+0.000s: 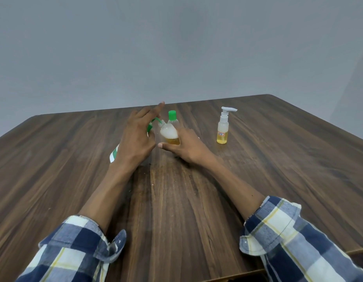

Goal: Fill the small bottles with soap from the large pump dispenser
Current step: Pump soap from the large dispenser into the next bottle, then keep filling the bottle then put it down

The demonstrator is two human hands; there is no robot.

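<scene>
A: Left side first. What's your left hand (136, 135) doing?

B: It covers the big dispenser (114, 154). You see only a green-and-white strip of its label below your wrist and the green pump head (153, 124) poking out by your thumb side. Index finger is straight, pointing away; whether the other fingers wrap the pump, I cannot tell. My guess: you're braced on top to press it.

A: And the bottle in the middle?

B: The open small bottle (168, 132) is tilted, neck leaning toward the pump spout, nearly touching it. Probably so the soap lands inside the narrow neck. Foam up top, amber liquid at the bottom, so it's partly filled.

A: Who's holding it?

B: Your right hand (183, 146). It holds the bottle from the right, fingers behind it, thumb stretched out low in front. Hand sits on the table (278, 180), likely to steady the tilt.

A: Anything behind?

B: A capped small bottle (172, 117), green cap on, upright, just behind the tilted one. Contents hidden.

A: Far right?

B: A small spray bottle (223, 129), white pump top, amber liquid low inside, red-marked label. Stands well apart from your hands, out of the way.
</scene>
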